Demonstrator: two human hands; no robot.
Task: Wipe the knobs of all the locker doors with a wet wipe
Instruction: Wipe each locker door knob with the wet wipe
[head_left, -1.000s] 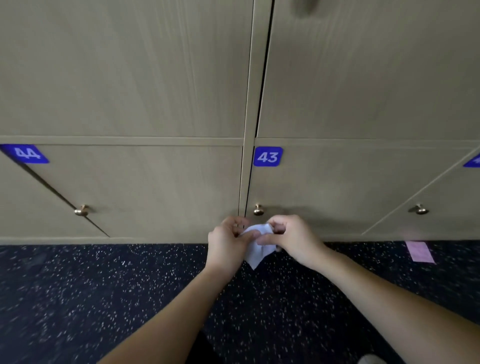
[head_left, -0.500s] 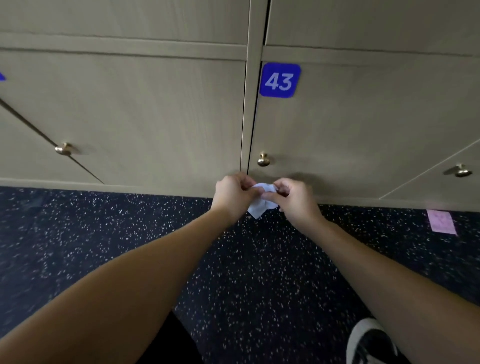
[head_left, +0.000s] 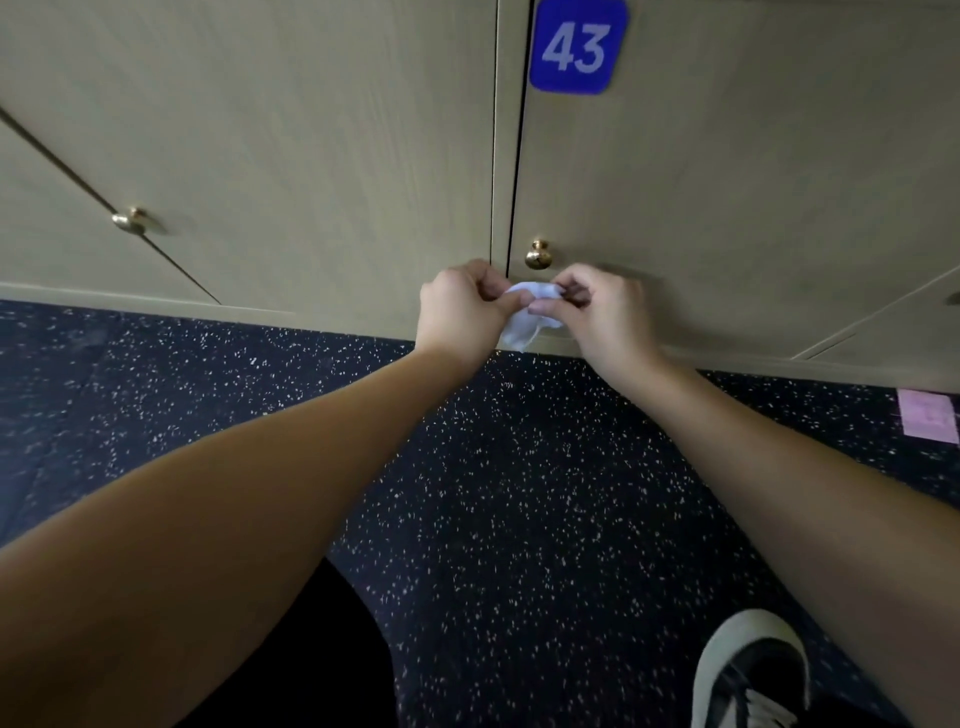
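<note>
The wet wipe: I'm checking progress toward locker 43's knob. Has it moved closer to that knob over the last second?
Cannot tell: the wet wipe, pinched by left hand and right hand, sits just below the knob as before; the camera moved.

The knob (head_left: 538, 254) of locker door 43 (head_left: 727, 182) sits at the door's lower left, below the number plate (head_left: 576, 47). Just below the knob, the left hand (head_left: 457, 312) and right hand (head_left: 602, 317) pinch the wet wipe (head_left: 524, 322) between them. Another knob (head_left: 130, 220) lies far left of it; a paper slip (head_left: 927, 415) lies on the floor (head_left: 519, 493) far right.
</note>
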